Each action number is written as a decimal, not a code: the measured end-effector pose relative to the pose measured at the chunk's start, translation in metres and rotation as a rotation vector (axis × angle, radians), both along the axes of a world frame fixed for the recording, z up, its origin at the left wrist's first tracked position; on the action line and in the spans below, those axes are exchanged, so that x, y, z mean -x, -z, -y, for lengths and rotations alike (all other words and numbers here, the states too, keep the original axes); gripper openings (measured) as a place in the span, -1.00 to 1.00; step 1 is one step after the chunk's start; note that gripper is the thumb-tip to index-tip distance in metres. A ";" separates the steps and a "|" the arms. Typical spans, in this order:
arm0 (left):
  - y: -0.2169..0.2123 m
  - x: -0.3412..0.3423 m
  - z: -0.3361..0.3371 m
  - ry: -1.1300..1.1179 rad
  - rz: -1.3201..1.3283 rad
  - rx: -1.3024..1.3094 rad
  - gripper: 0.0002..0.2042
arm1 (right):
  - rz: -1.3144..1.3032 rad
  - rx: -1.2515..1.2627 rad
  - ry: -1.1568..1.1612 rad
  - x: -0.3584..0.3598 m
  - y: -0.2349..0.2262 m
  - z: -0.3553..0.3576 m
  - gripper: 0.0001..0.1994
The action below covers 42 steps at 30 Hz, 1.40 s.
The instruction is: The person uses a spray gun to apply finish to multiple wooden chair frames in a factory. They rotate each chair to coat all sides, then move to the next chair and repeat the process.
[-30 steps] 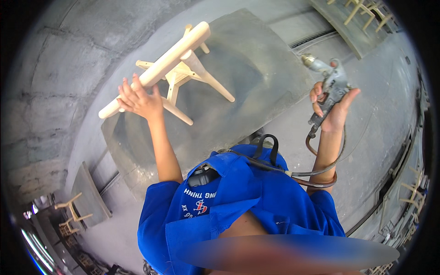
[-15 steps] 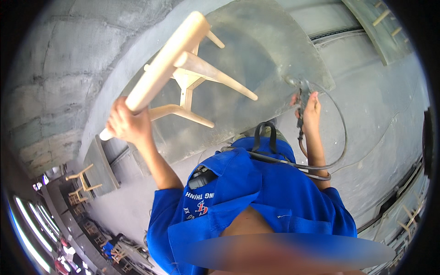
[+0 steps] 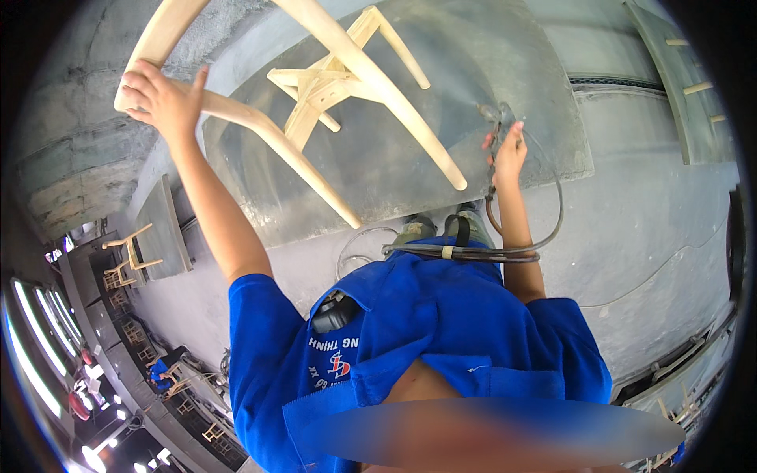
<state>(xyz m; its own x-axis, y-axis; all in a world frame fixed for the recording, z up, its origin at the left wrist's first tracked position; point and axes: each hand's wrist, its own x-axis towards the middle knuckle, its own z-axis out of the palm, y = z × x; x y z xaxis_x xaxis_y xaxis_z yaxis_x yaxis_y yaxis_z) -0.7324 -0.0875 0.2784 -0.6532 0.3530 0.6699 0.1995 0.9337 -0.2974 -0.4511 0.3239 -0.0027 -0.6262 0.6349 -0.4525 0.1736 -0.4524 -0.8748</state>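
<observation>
My left hand [image 3: 167, 101] grips the thick curved rail of a pale wooden chair frame [image 3: 351, 67], with the fingers over the rail and the thumb raised. The frame is tilted, and its legs spread toward me and to the right. Its rail runs out of the picture at the top. My right hand [image 3: 510, 156], right of the frame, is closed around a spray gun [image 3: 498, 118]. The gun's nozzle points to the left, toward the frame, and a faint haze hangs before it. A dark hose [image 3: 558, 197] loops from the gun back to my waist.
Beneath the frame lies a grey board [image 3: 544, 102]. A rough grey wall [image 3: 71, 134] rises at the left. Another wooden chair frame [image 3: 132, 251] stands by a grey panel [image 3: 162, 229] at lower left. A second panel [image 3: 686, 102] is at upper right. A thin cable [image 3: 670, 264] crosses the floor.
The chair frame has turned and moved up and left, its legs now showing more broadly. My left arm has reached farther out. My right hand and the spray gun have shifted slightly left and away.
</observation>
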 end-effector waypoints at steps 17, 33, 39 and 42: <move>0.260 -0.069 0.051 0.401 0.548 -0.707 0.09 | 0.417 -0.141 -0.226 -0.131 0.050 0.170 -0.43; 0.329 -0.097 0.103 0.270 0.701 -0.789 -0.29 | -0.187 0.234 -0.025 0.171 0.034 0.348 -0.40; 0.323 -0.073 0.108 0.285 0.707 -0.872 -0.31 | 0.035 0.170 -0.018 0.111 0.080 0.360 -0.42; 0.326 -0.071 0.110 0.307 0.710 -0.903 -0.34 | 0.072 0.134 -0.043 0.088 0.083 0.360 -0.39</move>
<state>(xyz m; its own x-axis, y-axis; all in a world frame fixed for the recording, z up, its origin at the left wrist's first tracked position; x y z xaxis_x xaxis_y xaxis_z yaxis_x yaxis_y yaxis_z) -0.6617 -0.1980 -0.0471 -0.9493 0.1452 0.2788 0.3057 0.6333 0.7110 -0.5394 -0.0358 -0.0856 -0.6147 0.5392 -0.5757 0.2553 -0.5547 -0.7919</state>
